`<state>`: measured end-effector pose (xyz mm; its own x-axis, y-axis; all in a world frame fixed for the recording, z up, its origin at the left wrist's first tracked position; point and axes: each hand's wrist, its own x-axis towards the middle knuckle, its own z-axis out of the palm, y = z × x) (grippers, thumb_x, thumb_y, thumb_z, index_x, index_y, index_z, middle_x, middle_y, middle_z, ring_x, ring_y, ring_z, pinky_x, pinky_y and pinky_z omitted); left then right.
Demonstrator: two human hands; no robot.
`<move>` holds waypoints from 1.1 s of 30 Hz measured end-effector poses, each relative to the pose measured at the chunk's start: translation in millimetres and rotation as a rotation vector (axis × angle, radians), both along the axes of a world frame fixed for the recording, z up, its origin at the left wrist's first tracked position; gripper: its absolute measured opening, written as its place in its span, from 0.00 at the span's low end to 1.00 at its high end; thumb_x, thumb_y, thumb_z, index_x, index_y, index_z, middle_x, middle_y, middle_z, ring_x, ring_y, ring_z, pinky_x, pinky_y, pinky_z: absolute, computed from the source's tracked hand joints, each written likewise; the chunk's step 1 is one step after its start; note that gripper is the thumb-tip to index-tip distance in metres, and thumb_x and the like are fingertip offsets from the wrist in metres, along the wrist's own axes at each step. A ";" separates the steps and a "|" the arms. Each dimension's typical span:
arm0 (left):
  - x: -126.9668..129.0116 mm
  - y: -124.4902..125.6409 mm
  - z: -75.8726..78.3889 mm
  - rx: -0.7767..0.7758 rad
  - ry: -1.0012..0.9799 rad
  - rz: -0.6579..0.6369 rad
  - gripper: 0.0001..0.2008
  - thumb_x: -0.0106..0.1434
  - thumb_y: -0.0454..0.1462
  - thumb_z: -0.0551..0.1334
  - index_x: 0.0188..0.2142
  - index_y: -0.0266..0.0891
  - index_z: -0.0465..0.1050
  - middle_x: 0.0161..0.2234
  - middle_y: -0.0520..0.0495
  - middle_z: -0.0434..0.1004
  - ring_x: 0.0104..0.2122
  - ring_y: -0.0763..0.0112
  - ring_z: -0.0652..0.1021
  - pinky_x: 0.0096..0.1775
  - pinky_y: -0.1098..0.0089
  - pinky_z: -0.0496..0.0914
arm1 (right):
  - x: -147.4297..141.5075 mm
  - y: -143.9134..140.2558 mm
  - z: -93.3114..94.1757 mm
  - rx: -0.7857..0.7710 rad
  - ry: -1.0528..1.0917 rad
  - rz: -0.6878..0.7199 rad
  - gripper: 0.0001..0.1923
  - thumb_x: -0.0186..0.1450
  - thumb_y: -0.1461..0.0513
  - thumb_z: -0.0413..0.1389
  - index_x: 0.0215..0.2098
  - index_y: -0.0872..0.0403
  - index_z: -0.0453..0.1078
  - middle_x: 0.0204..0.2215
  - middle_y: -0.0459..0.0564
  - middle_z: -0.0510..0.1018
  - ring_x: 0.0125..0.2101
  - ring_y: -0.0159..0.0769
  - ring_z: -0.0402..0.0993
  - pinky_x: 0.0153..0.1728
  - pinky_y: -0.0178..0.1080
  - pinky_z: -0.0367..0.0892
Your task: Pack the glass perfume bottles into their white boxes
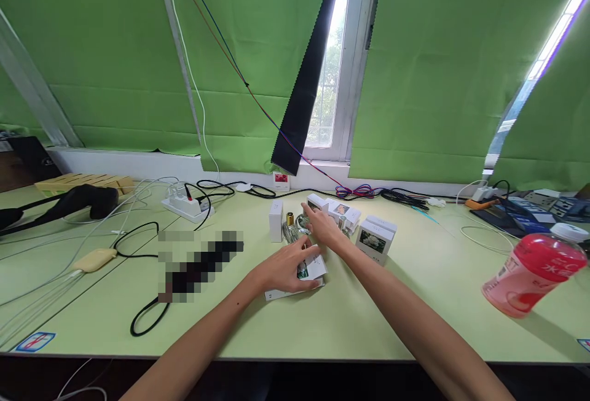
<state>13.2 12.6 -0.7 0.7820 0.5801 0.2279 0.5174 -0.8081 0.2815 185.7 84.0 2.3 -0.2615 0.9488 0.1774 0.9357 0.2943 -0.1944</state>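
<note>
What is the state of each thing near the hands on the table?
Left hand: resting on a flat white box.
Right hand: reaching among small bottles.
White box: upright, closed.
Picture box: upright, closed.
Pink bottle: capped, looks tilted.

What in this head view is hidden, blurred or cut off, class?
- Pixelated patch: blurred on purpose; what lies there cannot be told.
- Flat box: mostly covered by the left hand; its print is unreadable.
- Small bottle: partly behind the right hand; whether that hand's grip closes on anything is unclear.
- Pink bottle: label too distorted to read.
- Both elbows: cut off by the bottom edge.
</note>
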 end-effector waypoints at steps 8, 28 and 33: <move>-3.1 1.7 -0.5 -0.010 -0.067 0.008 0.29 0.58 0.53 0.67 0.55 0.45 0.68 0.48 0.44 0.71 0.35 0.62 0.78 0.38 0.64 0.72 | 3.3 -10.4 -3.8 0.008 0.002 -0.028 0.38 0.72 0.63 0.53 0.74 0.51 0.41 0.51 0.62 0.76 0.49 0.50 0.78 0.45 0.43 0.69; -16.0 17.7 2.2 0.004 -0.241 0.086 0.28 0.54 0.49 0.71 0.47 0.43 0.62 0.44 0.48 0.69 0.37 0.66 0.73 0.37 0.67 0.69 | 12.9 -66.1 -5.9 -0.002 0.000 -0.146 0.43 0.69 0.70 0.47 0.75 0.53 0.30 0.47 0.63 0.77 0.44 0.50 0.80 0.44 0.46 0.72; -13.8 18.6 0.3 0.024 -0.247 0.057 0.24 0.57 0.50 0.70 0.44 0.43 0.62 0.45 0.46 0.68 0.39 0.64 0.73 0.38 0.65 0.69 | 14.7 -70.3 -14.7 0.021 0.043 -0.164 0.43 0.71 0.68 0.47 0.76 0.51 0.27 0.47 0.64 0.77 0.43 0.51 0.79 0.43 0.47 0.71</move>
<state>-0.5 31.2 -0.4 0.6667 0.6140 0.4225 0.4803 -0.7874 0.3864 200.4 13.7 -12.4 -0.0950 0.9741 0.2050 0.9625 0.1424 -0.2307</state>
